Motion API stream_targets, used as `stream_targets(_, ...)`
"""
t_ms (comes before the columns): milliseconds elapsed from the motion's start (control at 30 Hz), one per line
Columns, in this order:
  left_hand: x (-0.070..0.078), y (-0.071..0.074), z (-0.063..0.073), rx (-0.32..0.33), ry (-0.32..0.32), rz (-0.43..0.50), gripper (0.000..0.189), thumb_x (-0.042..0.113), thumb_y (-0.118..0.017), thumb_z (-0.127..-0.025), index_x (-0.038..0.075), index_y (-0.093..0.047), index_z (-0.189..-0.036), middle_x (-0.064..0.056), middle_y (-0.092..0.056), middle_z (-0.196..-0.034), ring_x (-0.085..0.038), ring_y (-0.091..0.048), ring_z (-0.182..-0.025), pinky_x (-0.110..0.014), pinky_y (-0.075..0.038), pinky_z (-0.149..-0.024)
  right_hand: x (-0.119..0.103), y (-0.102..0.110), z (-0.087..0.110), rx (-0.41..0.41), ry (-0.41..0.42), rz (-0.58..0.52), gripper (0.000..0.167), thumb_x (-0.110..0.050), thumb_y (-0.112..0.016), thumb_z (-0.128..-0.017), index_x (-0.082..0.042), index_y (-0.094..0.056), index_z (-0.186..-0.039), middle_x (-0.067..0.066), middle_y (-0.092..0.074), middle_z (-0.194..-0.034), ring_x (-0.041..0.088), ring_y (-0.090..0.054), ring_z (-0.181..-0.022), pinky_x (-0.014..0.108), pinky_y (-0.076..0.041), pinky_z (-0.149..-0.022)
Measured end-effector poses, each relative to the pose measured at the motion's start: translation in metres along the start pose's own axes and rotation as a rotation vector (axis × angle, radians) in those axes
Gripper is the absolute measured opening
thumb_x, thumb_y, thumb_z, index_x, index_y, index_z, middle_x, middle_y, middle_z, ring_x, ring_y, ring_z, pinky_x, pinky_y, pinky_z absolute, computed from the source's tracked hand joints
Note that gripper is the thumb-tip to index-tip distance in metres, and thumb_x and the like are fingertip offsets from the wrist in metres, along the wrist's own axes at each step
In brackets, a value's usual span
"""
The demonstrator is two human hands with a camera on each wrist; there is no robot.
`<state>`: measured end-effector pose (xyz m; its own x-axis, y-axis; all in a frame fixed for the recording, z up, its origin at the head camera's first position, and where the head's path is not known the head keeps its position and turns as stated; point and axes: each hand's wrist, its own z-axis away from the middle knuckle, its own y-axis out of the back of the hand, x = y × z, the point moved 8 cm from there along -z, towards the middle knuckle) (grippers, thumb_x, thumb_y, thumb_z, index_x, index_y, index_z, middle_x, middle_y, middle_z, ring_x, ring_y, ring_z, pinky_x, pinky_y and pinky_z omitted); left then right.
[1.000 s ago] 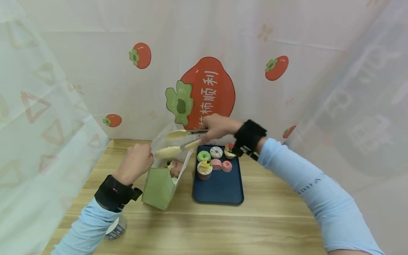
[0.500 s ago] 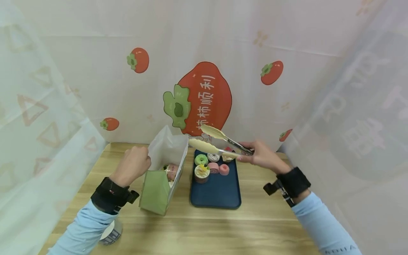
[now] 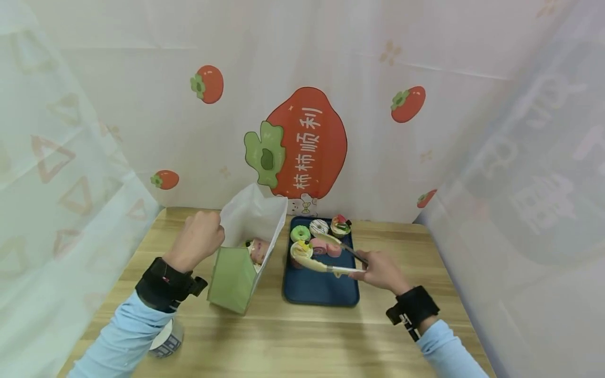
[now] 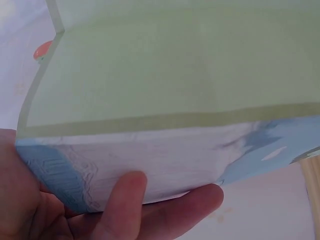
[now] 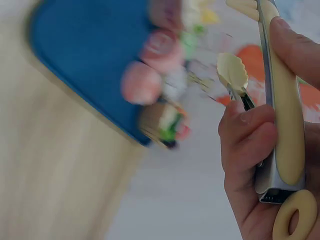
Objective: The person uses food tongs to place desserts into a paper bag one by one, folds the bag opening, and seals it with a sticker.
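Note:
My left hand (image 3: 198,239) pinches the rim of a green paper bag (image 3: 231,281); thumb and fingers lie on the bag's edge in the left wrist view. A pink cake (image 3: 258,251) shows inside the bag's mouth. My right hand (image 3: 384,273) holds tongs (image 3: 313,264) with cream-coloured tips, spread apart over the blue tray (image 3: 321,294). Nothing is between the tips that I can make out. Near them sit a yellow-topped cupcake (image 3: 300,247) and pink cake rolls (image 3: 319,247). Behind are a green donut (image 3: 295,234), a striped white donut (image 3: 319,226) and a fruit-topped cupcake (image 3: 339,228).
A white cup (image 3: 167,341) with a dark pattern stands by my left forearm. The wooden table (image 3: 283,341) runs back to a curtain (image 3: 368,147) printed with persimmons, and further curtains hang at both sides.
My right hand has carried the tongs from over the bag to the right, then down and forward over the tray. The left hand stays at the bag's rim.

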<state>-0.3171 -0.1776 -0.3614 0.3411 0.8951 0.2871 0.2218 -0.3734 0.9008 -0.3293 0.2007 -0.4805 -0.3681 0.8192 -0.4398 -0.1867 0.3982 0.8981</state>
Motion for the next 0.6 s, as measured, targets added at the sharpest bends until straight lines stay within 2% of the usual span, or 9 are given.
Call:
stream_targets(133, -0.001, 0.001, -0.002, -0.011, 0.018, 0.023, 0.028, -0.007, -0.047, -0.08, 0.009, -0.043, -0.058, 0.0, -0.034, -0.057, -0.02, -0.038, -0.05, -0.035, -0.033, -0.046, 0.006, -0.031, -0.003, -0.004, -0.064, -0.008, 0.039, -0.027, -0.085, -0.082, -0.003, -0.068, -0.109, -0.006, -0.04, -0.058, 0.008, -0.035, -0.048, 0.025, -0.025, -0.048)
stream_targets(233, -0.001, 0.001, -0.002, -0.016, 0.03, 0.039, 0.028, -0.007, -0.046, -0.08, 0.009, -0.042, -0.058, 0.0, -0.033, -0.057, -0.02, -0.037, -0.049, -0.034, -0.031, -0.046, 0.009, -0.045, -0.005, 0.011, -0.103, -0.036, 0.049, -0.025, -0.085, -0.081, 0.0, -0.067, -0.12, -0.007, -0.039, -0.056, 0.008, -0.036, -0.046, 0.025, -0.026, -0.046)
stream_targets(433, -0.003, 0.001, 0.0, -0.018, 0.054, 0.045, 0.029, -0.007, -0.044, -0.08, 0.01, -0.04, -0.057, 0.0, -0.033, -0.058, -0.02, -0.037, -0.05, -0.033, -0.031, -0.046, 0.005, -0.06, -0.006, 0.047, -0.111, -0.027, 0.054, -0.025, -0.086, -0.08, 0.001, -0.066, -0.123, -0.007, -0.039, -0.055, 0.009, -0.037, -0.047, 0.026, -0.026, -0.046)
stream_targets(600, -0.003, 0.007, 0.0, 0.011, 0.06, 0.033, 0.031, -0.008, -0.042, -0.08, 0.011, -0.037, -0.055, 0.0, -0.03, -0.058, -0.02, -0.035, -0.05, -0.035, -0.032, -0.046, 0.001, -0.064, -0.011, 0.102, -0.077, 0.067, 0.055, -0.028, -0.086, -0.08, 0.003, -0.067, -0.121, -0.005, -0.044, -0.057, 0.01, -0.04, -0.048, 0.027, -0.032, -0.047)
